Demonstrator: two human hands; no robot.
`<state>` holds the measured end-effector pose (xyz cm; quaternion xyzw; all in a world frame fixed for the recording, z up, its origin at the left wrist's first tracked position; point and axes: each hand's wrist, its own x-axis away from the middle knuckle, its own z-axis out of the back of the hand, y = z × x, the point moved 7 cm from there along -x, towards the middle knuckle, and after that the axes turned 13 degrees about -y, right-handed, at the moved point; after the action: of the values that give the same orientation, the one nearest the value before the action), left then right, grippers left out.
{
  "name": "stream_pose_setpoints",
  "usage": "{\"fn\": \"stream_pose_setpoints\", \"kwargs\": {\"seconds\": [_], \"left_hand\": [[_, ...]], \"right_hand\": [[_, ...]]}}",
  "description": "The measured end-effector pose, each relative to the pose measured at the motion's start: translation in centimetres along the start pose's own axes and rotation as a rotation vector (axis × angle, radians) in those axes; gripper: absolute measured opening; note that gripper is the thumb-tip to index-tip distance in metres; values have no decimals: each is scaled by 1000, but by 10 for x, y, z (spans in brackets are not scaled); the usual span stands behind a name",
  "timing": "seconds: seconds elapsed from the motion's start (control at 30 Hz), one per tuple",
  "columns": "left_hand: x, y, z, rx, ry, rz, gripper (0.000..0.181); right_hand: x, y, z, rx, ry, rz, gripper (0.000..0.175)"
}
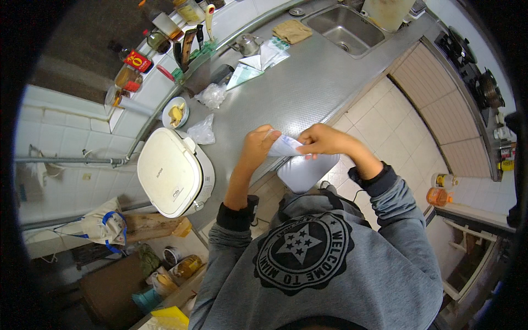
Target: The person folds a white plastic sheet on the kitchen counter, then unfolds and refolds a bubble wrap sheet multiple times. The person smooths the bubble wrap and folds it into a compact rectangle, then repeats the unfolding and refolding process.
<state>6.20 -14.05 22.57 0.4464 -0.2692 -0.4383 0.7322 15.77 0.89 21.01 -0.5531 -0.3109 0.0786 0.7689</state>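
Note:
Between my hands, in front of my chest, is a small translucent plastic bag (pixel 284 145). The fingers and thumb of my left hand (pixel 260 144) pinch its left end, and my right hand (pixel 321 140) grips its right end. Just below the bag, a pale, rounded flat surface (pixel 307 171) shows at the counter's edge; what it belongs to cannot be told. Crumpled clear plastic bags (pixel 203 130) lie on the steel counter (pixel 264 103) to the left. Folded flat packets (pixel 245 74) rest farther back, near a metal teapot (pixel 247 44) and a folded tan cloth (pixel 292 31).
A white Supor rice cooker (pixel 169 171) stands at the counter's left end, beside a bowl (pixel 176 113) of yellowish pieces. Knives stand in a green rack (pixel 196 57) along the wall. The steel sink (pixel 346 31) is at the far end. Bottles (pixel 440 197) stand on the right.

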Motion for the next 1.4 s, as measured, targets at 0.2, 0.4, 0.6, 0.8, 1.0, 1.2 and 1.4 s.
{"fn": "stream_pose_setpoints", "kwargs": {"seconds": [0.2,0.4,0.6,0.8,1.0,1.2,1.4], "left_hand": [[9,-42,21,-4,216,76,43],[19,-68,16,58,287,115,45],[14,-122,-10,-28,135,344,34],[15,-170,-38,348,-192,375,35],[13,-190,-42,467,-136,520,40],[4,-230,-50,640,-204,688,36],[-15,-222,-9,-442,220,531,32]], "right_hand": [[-9,-7,1,-26,460,212,42],[-50,5,-36,-72,555,73,24],[-66,45,-54,-450,411,35,26],[-76,89,-16,-158,431,-89,27],[-103,124,11,-227,448,-93,26],[-126,153,39,-104,416,-132,26],[-136,150,76,447,695,-133,24]]}}
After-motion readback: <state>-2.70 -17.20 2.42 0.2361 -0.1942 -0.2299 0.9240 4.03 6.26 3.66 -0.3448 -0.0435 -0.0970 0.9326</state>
